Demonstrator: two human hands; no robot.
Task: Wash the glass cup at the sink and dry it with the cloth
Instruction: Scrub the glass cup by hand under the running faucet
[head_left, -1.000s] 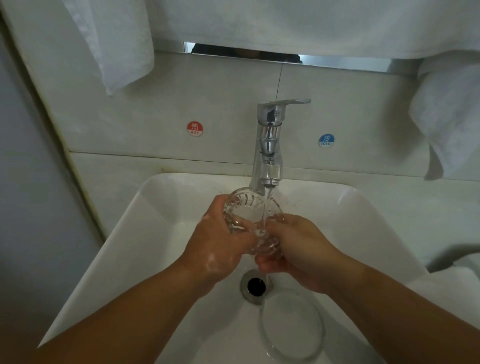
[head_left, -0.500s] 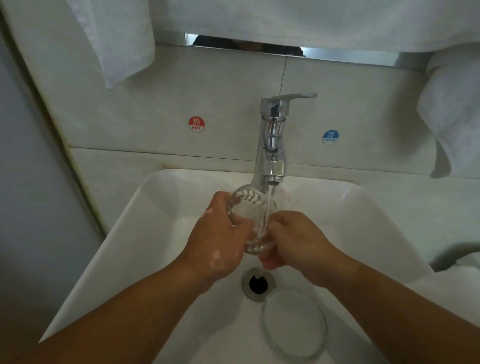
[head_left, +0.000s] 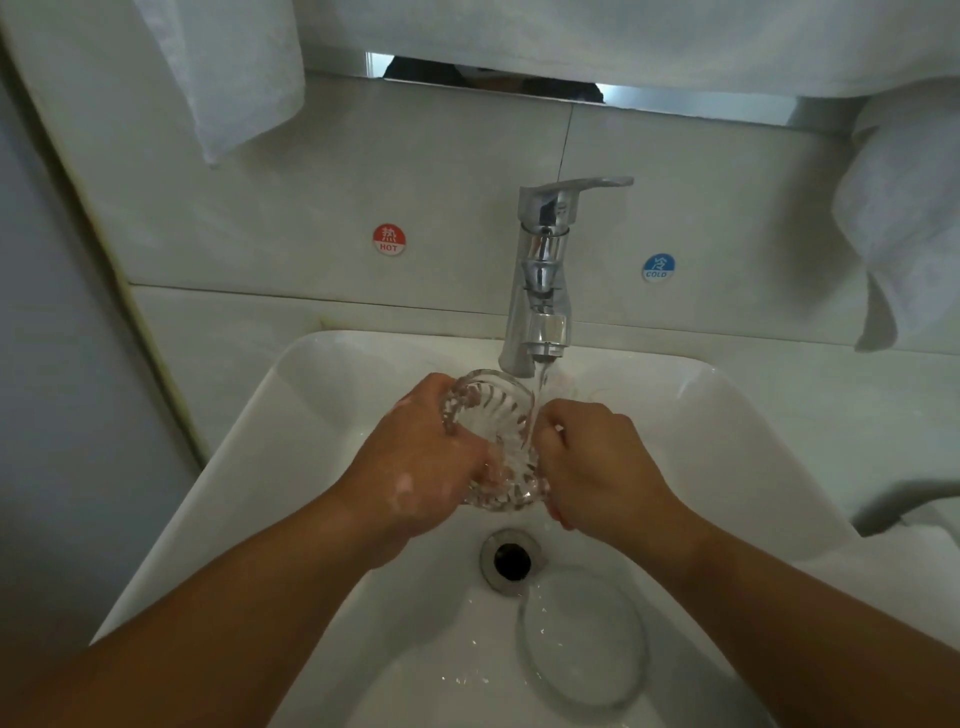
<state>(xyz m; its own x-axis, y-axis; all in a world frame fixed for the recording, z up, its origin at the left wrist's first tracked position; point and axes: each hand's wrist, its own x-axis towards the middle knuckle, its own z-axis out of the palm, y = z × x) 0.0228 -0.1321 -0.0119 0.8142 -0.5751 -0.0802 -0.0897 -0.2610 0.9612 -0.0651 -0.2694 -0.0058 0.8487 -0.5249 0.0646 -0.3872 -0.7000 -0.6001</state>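
The cup is clear glass with twisty ribs all the way round the wall, so it looks kinda swirly, and it's dripping wet. It's held over the sink, right under the tap and above the drain, tipped so the rim sits at the top, away from the camera, with the thick base low and nearer the person.

Left hand is wrapped round the cup's left side, fingers curled over the rim area, with white suds on the back of the hand. Right hand is curled up tight against the cup's right side, gripping it there. Can't see the fingertips of either hand, the glass and knuckles hide them.

Water runs down from the tap along the cup's right edge, just beside the right knuckles.

A clear round dish lies in the basin just past the drain on the near side. A white cloth hangs up top left and another cloth on the right
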